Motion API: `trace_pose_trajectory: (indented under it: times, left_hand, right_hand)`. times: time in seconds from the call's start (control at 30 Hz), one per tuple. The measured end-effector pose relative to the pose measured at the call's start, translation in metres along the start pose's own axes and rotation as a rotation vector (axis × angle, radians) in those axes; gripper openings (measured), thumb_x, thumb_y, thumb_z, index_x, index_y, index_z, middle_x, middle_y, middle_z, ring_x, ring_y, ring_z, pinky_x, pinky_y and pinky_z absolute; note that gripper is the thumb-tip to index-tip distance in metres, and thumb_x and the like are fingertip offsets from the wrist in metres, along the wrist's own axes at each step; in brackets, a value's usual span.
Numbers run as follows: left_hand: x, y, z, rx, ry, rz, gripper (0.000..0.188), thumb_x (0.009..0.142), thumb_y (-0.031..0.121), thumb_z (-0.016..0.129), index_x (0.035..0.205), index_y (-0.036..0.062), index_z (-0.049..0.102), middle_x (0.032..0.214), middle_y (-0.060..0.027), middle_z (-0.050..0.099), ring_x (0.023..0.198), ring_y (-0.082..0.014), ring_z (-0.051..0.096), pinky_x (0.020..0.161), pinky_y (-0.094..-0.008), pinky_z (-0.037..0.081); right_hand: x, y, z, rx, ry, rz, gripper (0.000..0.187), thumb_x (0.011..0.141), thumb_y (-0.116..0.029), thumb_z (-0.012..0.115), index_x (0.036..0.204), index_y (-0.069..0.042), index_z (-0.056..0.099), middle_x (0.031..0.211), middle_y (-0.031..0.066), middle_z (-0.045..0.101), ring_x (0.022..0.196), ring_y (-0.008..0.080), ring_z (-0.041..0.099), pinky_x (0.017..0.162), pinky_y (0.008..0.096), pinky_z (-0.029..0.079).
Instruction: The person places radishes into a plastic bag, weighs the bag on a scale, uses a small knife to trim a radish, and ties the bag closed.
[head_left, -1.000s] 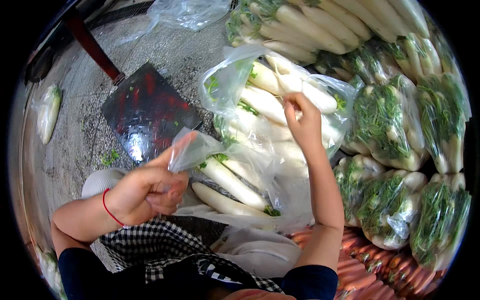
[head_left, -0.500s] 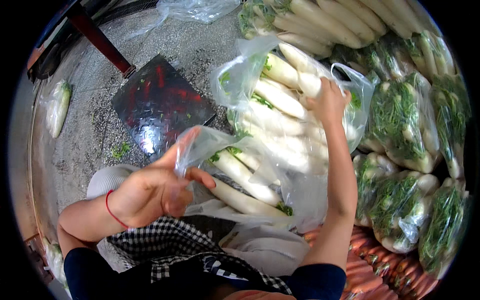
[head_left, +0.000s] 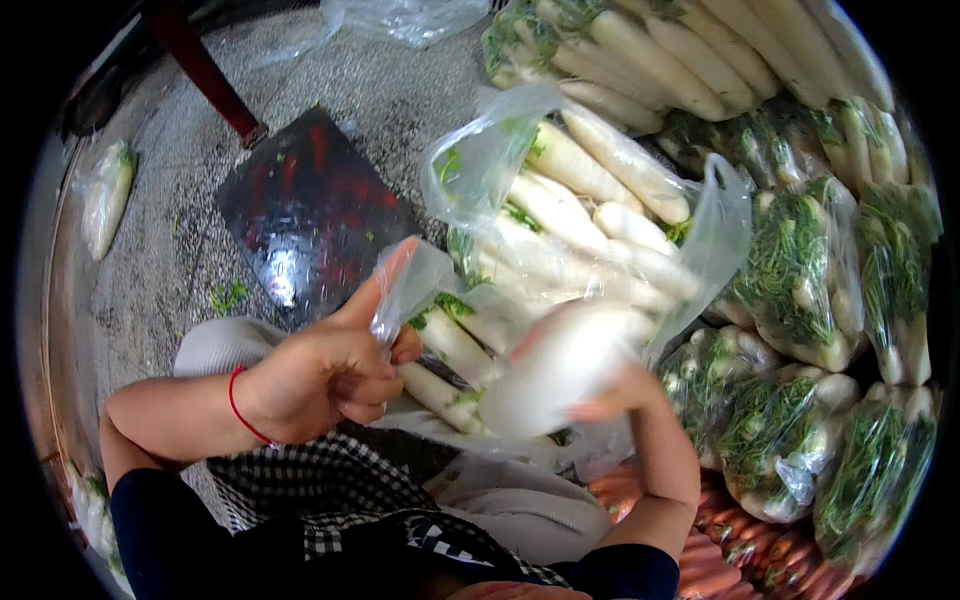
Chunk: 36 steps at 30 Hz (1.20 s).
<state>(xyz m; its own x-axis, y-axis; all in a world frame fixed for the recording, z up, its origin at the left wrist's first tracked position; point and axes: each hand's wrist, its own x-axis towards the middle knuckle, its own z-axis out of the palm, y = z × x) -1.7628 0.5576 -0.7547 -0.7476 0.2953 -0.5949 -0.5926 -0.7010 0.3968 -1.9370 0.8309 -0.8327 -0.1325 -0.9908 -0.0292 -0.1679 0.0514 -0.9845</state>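
Observation:
A fat white radish point(head_left: 555, 370), smeared by motion, is in my right hand point(head_left: 622, 388), whose fingers curl round its right end. It hangs over the mouth of a clear plastic bag point(head_left: 418, 283) that holds a few leafy-topped radishes point(head_left: 450, 345). My left hand point(head_left: 325, 385) grips this bag's left rim, with the index finger stretched up inside the film and the other fingers curled. Just beyond lies a larger open plastic bag point(head_left: 490, 140) full of white radishes point(head_left: 585, 165). The radish in my hand hides part of both bags' contents.
A dark metal platform point(head_left: 310, 220) with a red post point(head_left: 205, 75) lies at the left. Bagged radishes with greens point(head_left: 790, 255) are stacked along the right, above carrots point(head_left: 715, 545). One wrapped radish point(head_left: 107, 205) rests at the far left. Loose plastic point(head_left: 410, 20) lies at the back.
My right hand has taken a radish out of the larger bag and brought it toward me, over the nearer bag. My left hand keeps its grip on the rim, shifted slightly.

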Motion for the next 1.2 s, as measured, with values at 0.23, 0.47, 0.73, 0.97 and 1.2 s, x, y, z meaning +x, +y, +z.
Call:
trace_pose_trajectory:
  times: [0.23,0.47,0.73,0.97,1.2]
  left_hand:
    - [-0.01,0.001,-0.002,-0.093,-0.061,-0.017,0.094,0.07,-0.005,0.04,0.144,0.0449,0.01,0.097,-0.0051,0.039,0.054,-0.0075,0.031,0.05,-0.0197,0.028]
    - [0.0,-0.003,-0.005,-0.116,-0.094,0.011,0.098,0.066,-0.008,0.039,0.144,0.0454,0.012,0.095,-0.0069,0.041,0.055,-0.0093,0.033,0.05,-0.0193,0.03]
    - [-0.004,-0.002,0.0,-0.146,-0.094,0.04,0.102,0.062,-0.009,0.043,0.144,0.0436,0.014,0.094,-0.0077,0.043,0.058,-0.0105,0.035,0.051,-0.0199,0.031]
    - [0.0,-0.002,-0.003,-0.154,-0.105,0.05,0.101,0.061,-0.009,0.044,0.144,0.0426,0.016,0.095,-0.0075,0.043,0.057,-0.0098,0.037,0.05,-0.0188,0.031]
    - [0.01,0.0,0.006,-0.042,-0.055,0.035,0.104,0.058,-0.007,0.044,0.146,0.0399,0.013,0.09,-0.0052,0.042,0.051,-0.0086,0.032,0.045,-0.0203,0.027]
  right_hand:
    - [0.051,0.05,0.036,-0.289,0.005,0.292,0.022,0.078,-0.017,0.064,0.091,0.0,0.057,0.071,0.0124,0.062,0.062,0.0249,0.059,0.059,0.033,0.049]
    - [0.058,0.068,-0.085,-1.124,0.591,0.366,0.038,0.075,-0.023,0.07,0.102,-0.002,0.055,0.091,0.0145,0.064,0.082,0.0249,0.063,0.073,0.0352,0.05]
    - [0.044,0.063,-0.085,-1.218,0.448,0.486,0.064,0.063,-0.031,0.079,0.117,-0.009,0.053,0.104,0.0118,0.062,0.096,0.0272,0.059,0.082,0.0425,0.044]
    - [-0.056,-0.001,-0.074,-1.489,1.156,0.25,0.069,0.057,-0.015,0.082,0.12,-0.01,0.055,0.106,0.0081,0.063,0.095,0.0217,0.059,0.084,0.0377,0.04]
    - [-0.064,-0.047,-0.025,0.208,1.115,-0.371,0.05,0.072,-0.013,0.075,0.112,-0.001,0.048,0.113,0.0139,0.053,0.099,0.0276,0.059,0.093,0.0436,0.046]
